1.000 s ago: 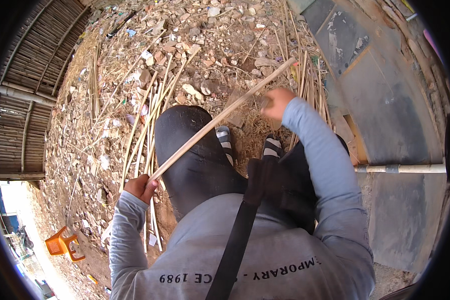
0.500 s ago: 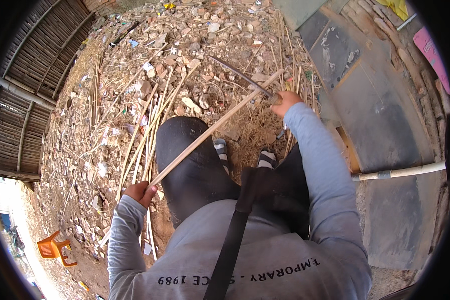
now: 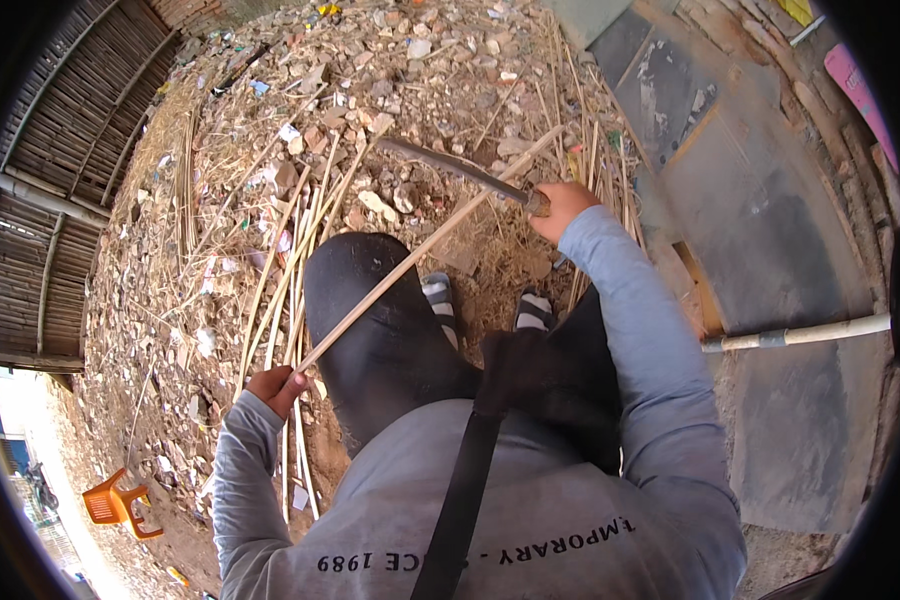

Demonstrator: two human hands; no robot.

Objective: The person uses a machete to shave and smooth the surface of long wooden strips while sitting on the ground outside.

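Observation:
My left hand (image 3: 277, 388) is closed round the near end of a long pale bamboo strip (image 3: 400, 267). The strip slants up and right across my left thigh, its far end in the air beyond my knees. My right hand (image 3: 564, 211) grips the handle of a long dark-bladed knife (image 3: 440, 160). Its blade points left and crosses the strip near the far end; whether the edge touches the wood I cannot tell. Beside my left leg lies a bundle of split bamboo strips (image 3: 288, 285), partly hidden by my left hand and knee.
Rubble and straw-like scraps (image 3: 390, 90) cover the ground ahead. More thin strips (image 3: 595, 165) lie ahead on the right, beside grey boards (image 3: 760, 220) and a pale pole (image 3: 820, 332). A slatted bamboo wall (image 3: 50, 230) stands left, with an orange plastic chair (image 3: 115, 503) lower left.
The knife blade has swung so its tip sits farther left and lower, with its broad side showing more. My right hand shifted slightly left. My left hand still holds the strip.

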